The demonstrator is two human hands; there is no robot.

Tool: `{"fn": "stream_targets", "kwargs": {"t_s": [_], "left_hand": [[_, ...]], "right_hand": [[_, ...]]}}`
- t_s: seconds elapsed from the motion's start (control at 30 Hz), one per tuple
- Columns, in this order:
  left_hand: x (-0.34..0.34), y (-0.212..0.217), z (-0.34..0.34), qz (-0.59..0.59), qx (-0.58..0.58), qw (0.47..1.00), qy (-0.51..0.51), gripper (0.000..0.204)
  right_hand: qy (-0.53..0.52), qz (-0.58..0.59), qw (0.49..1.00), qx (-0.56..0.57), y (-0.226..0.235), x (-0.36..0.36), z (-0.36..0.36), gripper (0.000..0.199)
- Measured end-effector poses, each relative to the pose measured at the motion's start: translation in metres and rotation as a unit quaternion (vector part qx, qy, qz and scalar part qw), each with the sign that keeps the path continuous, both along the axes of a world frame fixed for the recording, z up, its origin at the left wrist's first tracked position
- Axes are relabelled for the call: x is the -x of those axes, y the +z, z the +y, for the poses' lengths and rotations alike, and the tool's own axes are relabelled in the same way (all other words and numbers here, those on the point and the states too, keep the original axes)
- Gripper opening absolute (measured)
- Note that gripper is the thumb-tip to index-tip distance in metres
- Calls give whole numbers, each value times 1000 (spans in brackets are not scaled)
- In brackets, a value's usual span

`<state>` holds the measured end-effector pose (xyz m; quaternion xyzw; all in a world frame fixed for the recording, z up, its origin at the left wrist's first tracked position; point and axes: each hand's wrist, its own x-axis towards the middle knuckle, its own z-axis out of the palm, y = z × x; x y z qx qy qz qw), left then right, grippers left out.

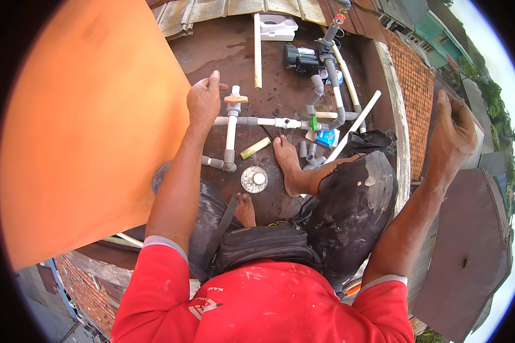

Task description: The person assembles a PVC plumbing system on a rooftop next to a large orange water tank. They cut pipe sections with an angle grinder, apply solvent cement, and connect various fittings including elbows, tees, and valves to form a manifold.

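My left hand (204,102) is closed, thumb raised, beside the orange tank wall and just left of a white pipe valve (234,103) with a tan handle. Whatever its fingers may hold is too small to make out. Far to the right, my right hand (455,130) is raised past the wall with its fingers bent in and pressed together. Anything in that grip is hidden too. Below the valve, a white pipe (230,134) runs down to a grey elbow (229,160). A second white valve (288,123) joins the horizontal pipe, next to a green fitting (313,122).
A large orange tank (97,126) fills the left side. A black pump (301,58) stands at the back. Around my bare feet lie a round speckled white disc (254,179), a short pipe piece (255,148) and a blue packet (327,138). A low wall (399,114) edges the right.
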<state>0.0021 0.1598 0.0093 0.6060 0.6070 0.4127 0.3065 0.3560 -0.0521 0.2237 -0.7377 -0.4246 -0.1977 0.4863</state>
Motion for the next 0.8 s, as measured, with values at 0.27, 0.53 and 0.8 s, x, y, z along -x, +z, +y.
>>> {"fn": "stream_targets", "kwargs": {"t_s": [0.27, 0.53, 0.8], "left_hand": [[25, -11, 6, -93, 25, 995, -39, 60], [25, -45, 7, 47, 32, 997, -44, 48], [22, -53, -18, 106, 27, 987, -120, 31]], "right_hand": [[-13, 100, 986, 131, -115, -29, -168, 15], [91, 283, 862, 411, -289, 55, -303, 30], [162, 227, 879, 388, -337, 75, -338, 22]]}}
